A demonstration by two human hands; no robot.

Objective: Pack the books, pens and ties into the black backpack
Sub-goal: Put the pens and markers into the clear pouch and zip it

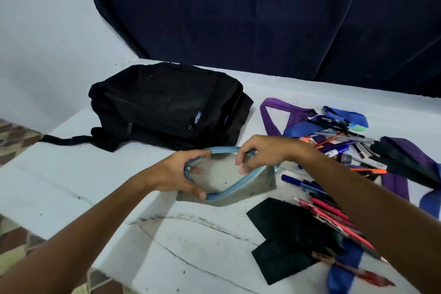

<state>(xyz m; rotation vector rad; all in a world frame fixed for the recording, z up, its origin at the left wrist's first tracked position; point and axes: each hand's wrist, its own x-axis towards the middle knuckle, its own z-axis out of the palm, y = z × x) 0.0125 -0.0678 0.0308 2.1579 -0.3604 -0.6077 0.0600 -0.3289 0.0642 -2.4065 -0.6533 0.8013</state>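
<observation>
Black tie (286, 243), near right: soft, limp. Clear pouch (229, 181), blue zip: left hand (176, 174), right hand (265, 153) fingers pinch rim open; light, floppy

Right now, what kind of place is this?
Probably a room in a home, not a shop: a white table with cracks, a dark curtain behind it, patterned floor tiles, and a black backpack.

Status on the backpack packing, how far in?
Early. Nothing visibly packed: black backpack lies apparently closed. In hand: left hand and right hand spread open an empty clear pouch. Left: pens and ties lie loose on the table; no books visible.
</observation>
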